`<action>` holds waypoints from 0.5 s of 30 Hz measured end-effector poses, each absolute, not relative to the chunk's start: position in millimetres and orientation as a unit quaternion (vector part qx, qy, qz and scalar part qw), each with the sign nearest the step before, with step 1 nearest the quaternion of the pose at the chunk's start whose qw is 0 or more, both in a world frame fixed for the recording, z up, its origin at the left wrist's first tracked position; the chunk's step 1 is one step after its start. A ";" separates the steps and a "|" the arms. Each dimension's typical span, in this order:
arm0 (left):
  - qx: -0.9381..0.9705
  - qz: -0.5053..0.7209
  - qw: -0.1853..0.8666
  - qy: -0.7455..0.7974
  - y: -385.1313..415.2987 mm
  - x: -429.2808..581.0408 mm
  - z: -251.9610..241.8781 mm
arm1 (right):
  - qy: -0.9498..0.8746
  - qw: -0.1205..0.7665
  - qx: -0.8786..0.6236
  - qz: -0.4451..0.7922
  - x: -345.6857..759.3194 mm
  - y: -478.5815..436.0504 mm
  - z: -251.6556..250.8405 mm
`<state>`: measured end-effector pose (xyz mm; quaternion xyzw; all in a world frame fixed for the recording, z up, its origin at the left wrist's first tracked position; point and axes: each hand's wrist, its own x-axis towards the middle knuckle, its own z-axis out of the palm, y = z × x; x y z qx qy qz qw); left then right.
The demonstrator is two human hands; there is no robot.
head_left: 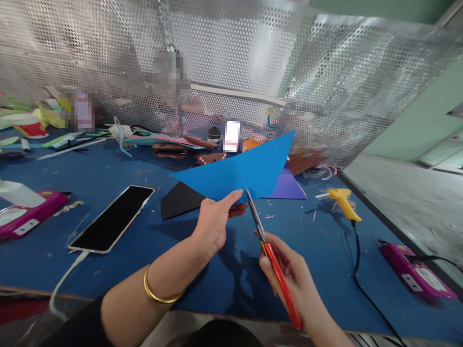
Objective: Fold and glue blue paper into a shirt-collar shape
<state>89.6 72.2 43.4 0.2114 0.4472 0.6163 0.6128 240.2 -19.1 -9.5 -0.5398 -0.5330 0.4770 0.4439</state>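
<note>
A blue sheet of paper [246, 168] with slanting edges is raised above the table, pinched near its lower edge by my left hand [217, 219]. The thumb lies on top of the sheet, with fingers underneath. My right hand [289, 265] grips red-handled scissors [277, 272], their blades pointing up and away from me. The blade tips meet the lower edge of the blue paper, just right of my left thumb. Behind the blue sheet, a black piece [181, 200] lies to the left and a purple piece [289, 185] to the right.
A phone [114, 219] with a white cable lies at left beside a magenta power strip [36, 212]. At right are a yellow glue gun [343, 202] with its black cord and another magenta power strip [415, 272]. Craft scraps line the back, against a perforated metal screen [231, 58].
</note>
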 end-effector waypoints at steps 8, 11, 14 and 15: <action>0.214 0.617 0.614 0.443 73.1 89.6 41.7 | -0.534 0.453 -0.541 0.466 240.8 -16.4 -24.6; 0.219 0.619 0.612 0.441 73.4 89.7 39.7 | -0.542 0.456 -0.541 0.454 240.2 -16.5 -22.9; 0.225 0.617 0.613 0.439 73.5 89.5 38.3 | -0.548 0.455 -0.550 0.435 240.1 -16.0 -21.2; 0.227 0.617 0.614 0.437 73.6 89.4 37.9 | -0.551 0.453 -0.554 0.430 240.1 -15.8 -20.9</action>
